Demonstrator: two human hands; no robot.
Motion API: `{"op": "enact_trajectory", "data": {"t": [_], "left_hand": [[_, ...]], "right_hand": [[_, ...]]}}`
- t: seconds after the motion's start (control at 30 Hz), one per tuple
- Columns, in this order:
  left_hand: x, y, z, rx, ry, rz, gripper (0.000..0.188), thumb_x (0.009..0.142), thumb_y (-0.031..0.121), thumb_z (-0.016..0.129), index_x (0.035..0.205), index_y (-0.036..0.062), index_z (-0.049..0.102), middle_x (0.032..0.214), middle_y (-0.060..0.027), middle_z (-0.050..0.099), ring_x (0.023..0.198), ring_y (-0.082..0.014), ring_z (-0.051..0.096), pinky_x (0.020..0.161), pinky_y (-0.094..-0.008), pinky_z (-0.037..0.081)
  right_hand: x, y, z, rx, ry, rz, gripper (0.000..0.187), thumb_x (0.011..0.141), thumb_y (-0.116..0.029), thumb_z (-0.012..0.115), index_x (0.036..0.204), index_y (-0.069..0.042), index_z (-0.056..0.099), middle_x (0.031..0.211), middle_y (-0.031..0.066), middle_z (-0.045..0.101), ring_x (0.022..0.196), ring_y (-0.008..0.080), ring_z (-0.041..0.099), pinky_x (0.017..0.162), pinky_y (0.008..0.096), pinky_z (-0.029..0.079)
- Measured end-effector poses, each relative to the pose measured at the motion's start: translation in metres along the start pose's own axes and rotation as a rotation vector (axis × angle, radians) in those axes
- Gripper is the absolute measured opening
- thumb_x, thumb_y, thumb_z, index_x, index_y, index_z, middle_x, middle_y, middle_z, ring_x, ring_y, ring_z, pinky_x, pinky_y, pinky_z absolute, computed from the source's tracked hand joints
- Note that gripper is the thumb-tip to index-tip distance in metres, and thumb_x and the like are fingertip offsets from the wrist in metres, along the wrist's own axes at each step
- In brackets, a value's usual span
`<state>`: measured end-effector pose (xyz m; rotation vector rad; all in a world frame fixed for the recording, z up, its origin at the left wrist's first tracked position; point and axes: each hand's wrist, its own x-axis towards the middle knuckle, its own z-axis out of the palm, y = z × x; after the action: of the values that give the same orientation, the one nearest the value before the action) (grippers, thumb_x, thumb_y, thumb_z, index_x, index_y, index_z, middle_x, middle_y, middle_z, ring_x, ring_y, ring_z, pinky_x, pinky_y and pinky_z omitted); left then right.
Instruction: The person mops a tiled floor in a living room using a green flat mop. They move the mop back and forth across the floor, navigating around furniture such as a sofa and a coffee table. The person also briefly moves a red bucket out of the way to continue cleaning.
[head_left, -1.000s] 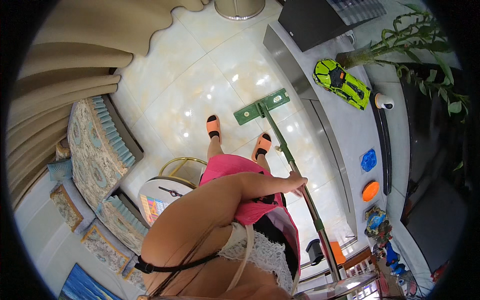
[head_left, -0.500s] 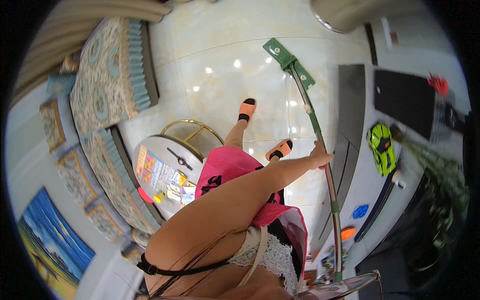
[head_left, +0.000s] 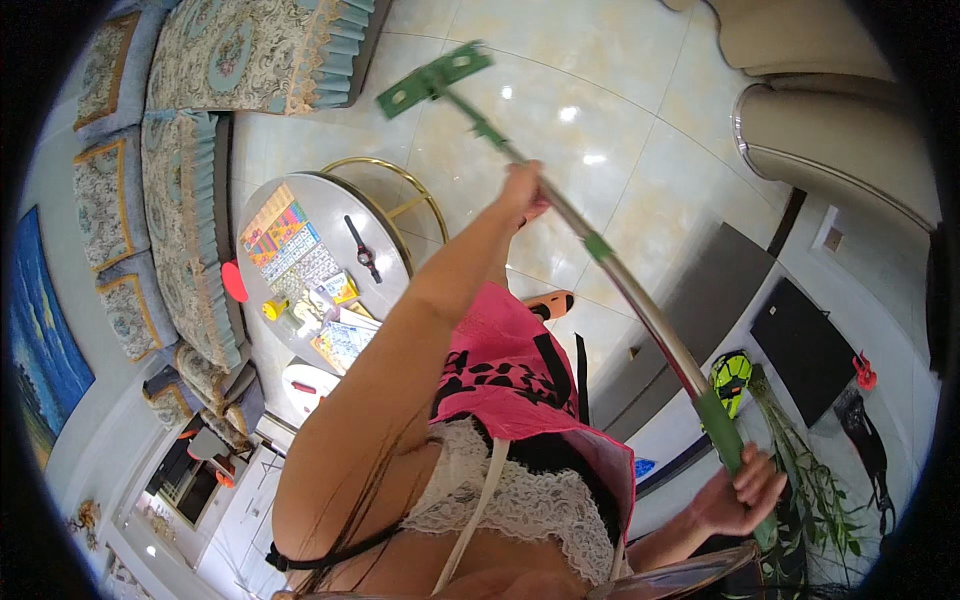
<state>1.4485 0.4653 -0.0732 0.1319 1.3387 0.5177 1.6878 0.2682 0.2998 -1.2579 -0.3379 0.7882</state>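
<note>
A flat mop slants across the view, its metal pole (head_left: 650, 325) running from lower right to upper left. My left hand (head_left: 525, 193) is closed around the pole's upper-left part, a short way behind the green mop head (head_left: 435, 80). At the other end, my right hand (head_left: 742, 495) wraps around the green grip. The mop head lies near the glossy tiled floor; I cannot tell whether it touches. Beneath the pole are my pink apron (head_left: 505, 345) and an orange slipper (head_left: 550, 304); the other foot is mostly hidden behind my left arm.
On the left, a round table (head_left: 325, 215) with a gold frame bears a watch, papers and small items. Beyond it runs a sofa (head_left: 180, 200) with a frilled cover. A grey cabinet (head_left: 690, 290), a green toy car (head_left: 730, 375) and a plant (head_left: 800, 460) are at right; a curtain (head_left: 830, 140) hangs behind.
The mop head has moved left and farther up the view, nearer the sofa. My left hand has shifted up and left with the pole. My right hand has come into sight on the grip.
</note>
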Motion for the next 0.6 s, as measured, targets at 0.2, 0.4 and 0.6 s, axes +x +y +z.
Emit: {"op": "enact_trajectory", "data": {"t": [0.2, 0.4, 0.6], "left_hand": [[-0.007, 0.001, -0.051, 0.170, -0.016, -0.127, 0.038, 0.084, 0.035, 0.038, 0.091, -0.0004, 0.052, 0.077, -0.0096, 0.056, 0.065, -0.0171, 0.053, 0.061, -0.0296, 0.047], [-0.035, -0.075, 0.045, 0.364, -0.159, -0.183, 0.022, 0.081, 0.024, 0.040, 0.082, 0.0026, 0.046, 0.075, -0.0098, 0.054, 0.065, -0.0198, 0.055, 0.062, -0.0335, 0.050], [-0.109, -0.216, 0.154, 0.756, -0.453, -0.261, 0.031, 0.084, 0.030, 0.038, 0.095, 0.0007, 0.043, 0.080, -0.0136, 0.054, 0.071, -0.0245, 0.055, 0.069, -0.0352, 0.050]], "right_hand": [[0.012, 0.016, 0.003, -0.093, -0.424, -0.064, 0.019, 0.081, -0.012, 0.047, 0.065, -0.011, 0.037, 0.051, -0.0001, 0.041, 0.048, 0.0126, 0.042, 0.057, 0.0324, 0.033], [-0.035, -0.056, -0.088, -0.157, -0.328, -0.201, 0.025, 0.078, -0.012, 0.049, 0.057, -0.013, 0.035, 0.048, -0.0012, 0.043, 0.044, 0.0113, 0.044, 0.053, 0.0286, 0.034], [-0.161, -0.138, -0.217, -0.304, -0.044, -0.335, 0.026, 0.078, -0.017, 0.052, 0.058, -0.014, 0.036, 0.042, -0.0050, 0.039, 0.042, 0.0091, 0.042, 0.053, 0.0266, 0.035]]}}
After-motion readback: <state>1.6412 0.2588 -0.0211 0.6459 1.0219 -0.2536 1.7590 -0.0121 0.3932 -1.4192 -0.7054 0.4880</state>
